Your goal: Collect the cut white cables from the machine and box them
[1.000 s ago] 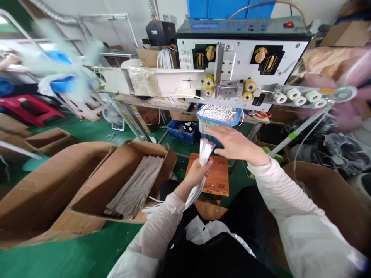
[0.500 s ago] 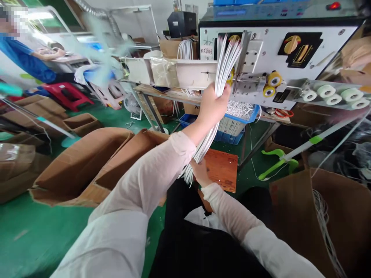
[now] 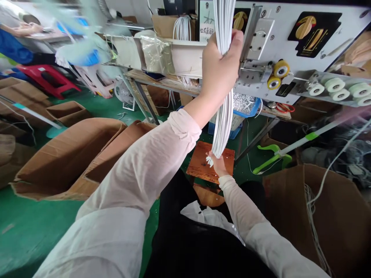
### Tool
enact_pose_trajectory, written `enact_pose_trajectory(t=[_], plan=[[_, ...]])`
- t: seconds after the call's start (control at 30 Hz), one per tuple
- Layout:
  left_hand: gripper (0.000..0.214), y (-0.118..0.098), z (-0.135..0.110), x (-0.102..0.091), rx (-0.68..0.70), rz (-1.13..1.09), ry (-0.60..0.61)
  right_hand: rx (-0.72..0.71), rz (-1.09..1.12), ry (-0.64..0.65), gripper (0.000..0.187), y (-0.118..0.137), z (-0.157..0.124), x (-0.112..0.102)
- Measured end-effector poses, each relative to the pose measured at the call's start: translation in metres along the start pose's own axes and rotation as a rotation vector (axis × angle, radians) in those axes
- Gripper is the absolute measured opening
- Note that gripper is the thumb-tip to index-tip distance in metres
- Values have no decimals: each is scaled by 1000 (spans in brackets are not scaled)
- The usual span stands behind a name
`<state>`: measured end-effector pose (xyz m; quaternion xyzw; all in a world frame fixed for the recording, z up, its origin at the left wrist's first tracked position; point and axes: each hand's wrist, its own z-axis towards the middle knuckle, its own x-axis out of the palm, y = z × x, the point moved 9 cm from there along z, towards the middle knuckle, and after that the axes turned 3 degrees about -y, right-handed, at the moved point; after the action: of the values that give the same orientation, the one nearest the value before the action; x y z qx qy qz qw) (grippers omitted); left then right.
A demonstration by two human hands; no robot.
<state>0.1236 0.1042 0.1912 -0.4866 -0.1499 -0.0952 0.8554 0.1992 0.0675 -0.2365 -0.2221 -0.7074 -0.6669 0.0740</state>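
A long bundle of white wires [image 3: 223,119] hangs nearly upright in front of me. My left hand [image 3: 222,67] is raised and wrapped round its upper part, close before the machine's white panel; the top of the bundle runs out of the picture. Lower down, my right hand [image 3: 218,161] grips the bundle near its bottom end, above a brown wooden stool [image 3: 199,164]. Short wire ends stick out on the left of that hand. Part of the right hand's fingers is hidden behind the wires.
A wire machine [image 3: 268,46] with yellow rollers stands on the bench [image 3: 171,85]. Beneath it is a blue-rimmed basket [image 3: 255,108] of white scraps. Open cardboard boxes [image 3: 69,154] lie left; another box [image 3: 286,208] with wire stands right. A person's hand [image 3: 29,29] is at a far table.
The bundle has gone from slanted to nearly upright. My left hand is higher in the picture, and my right hand has moved rightward to the bundle's lower end. The view has shifted down.
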Motion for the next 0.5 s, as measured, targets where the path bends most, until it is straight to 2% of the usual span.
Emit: enact_pose_trajectory(t=[0.07, 0.1, 0.23, 0.3, 0.5], plan=[[18, -2, -3, -3, 49, 0, 6, -19, -188, 59, 37, -1, 2, -7], [19, -1, -4, -6, 64, 5, 14, -23, -207, 54, 36, -2, 4, -12], [18, 8, -6, -22, 62, -13, -4, -1, 28, -105, 43, -4, 15, -34], [18, 10, -6, -33, 56, -49, -34, 3, 27, -149, 44, -3, 18, -41], [17, 2, -17, -65, 116, -96, -34, -131, -366, -206, 34, 10, 18, -64]])
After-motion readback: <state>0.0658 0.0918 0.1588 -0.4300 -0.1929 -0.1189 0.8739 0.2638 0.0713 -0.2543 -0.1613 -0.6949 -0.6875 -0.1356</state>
